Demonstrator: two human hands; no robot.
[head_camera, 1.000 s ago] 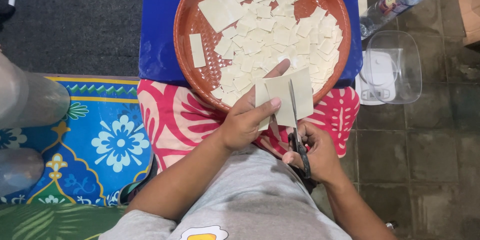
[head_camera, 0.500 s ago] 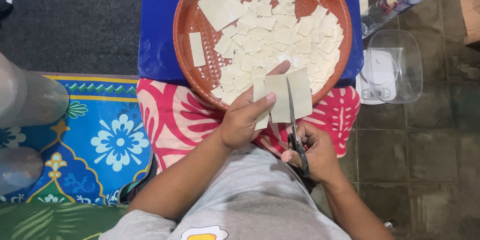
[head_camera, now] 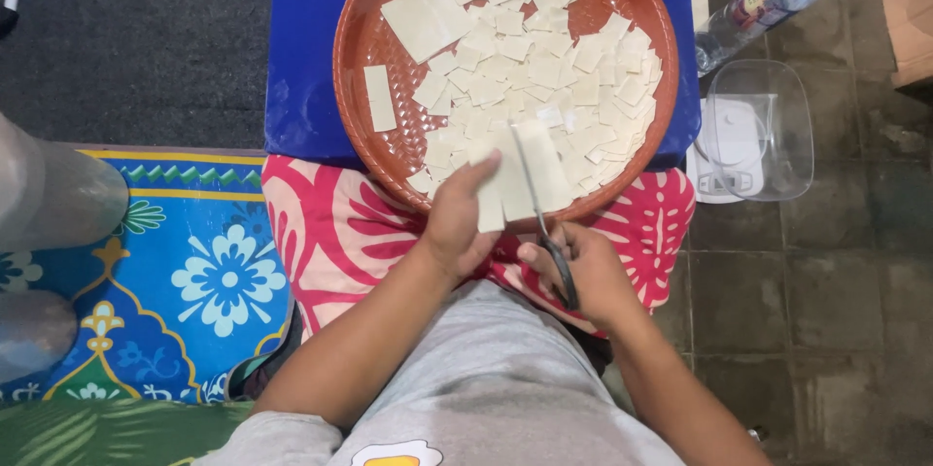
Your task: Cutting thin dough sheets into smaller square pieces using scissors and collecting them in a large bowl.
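Just below the near rim of the round brown tray (head_camera: 355, 87), the left hand (head_camera: 457, 223) pinches a pale sheet of dough (head_camera: 520, 174), fingers and thumb clamped on its left part so that it stands over the tray's edge. The right hand (head_camera: 583, 276) is just beside it, closed around the dark handles of a pair of scissors (head_camera: 544, 223), whose blade runs up across the middle of the sheet. The sheet is already cut into strips at its lower edge. Inside the tray lie many small cut squares (head_camera: 544, 58) of the same dough, heaped toward its right half, with a larger uncut sheet (head_camera: 425, 19) at the upper left and one narrow strip (head_camera: 379, 99) alone near the left wall. The tray rests on a blue bench (head_camera: 296, 58). Right of the tray, on the tiled floor, lies a clear plastic bottle (head_camera: 768, 0), and below it a white kitchen scale with a clear bowl (head_camera: 753, 136). Below the tray, a pink patterned cloth (head_camera: 330, 223) covers the person's lap.
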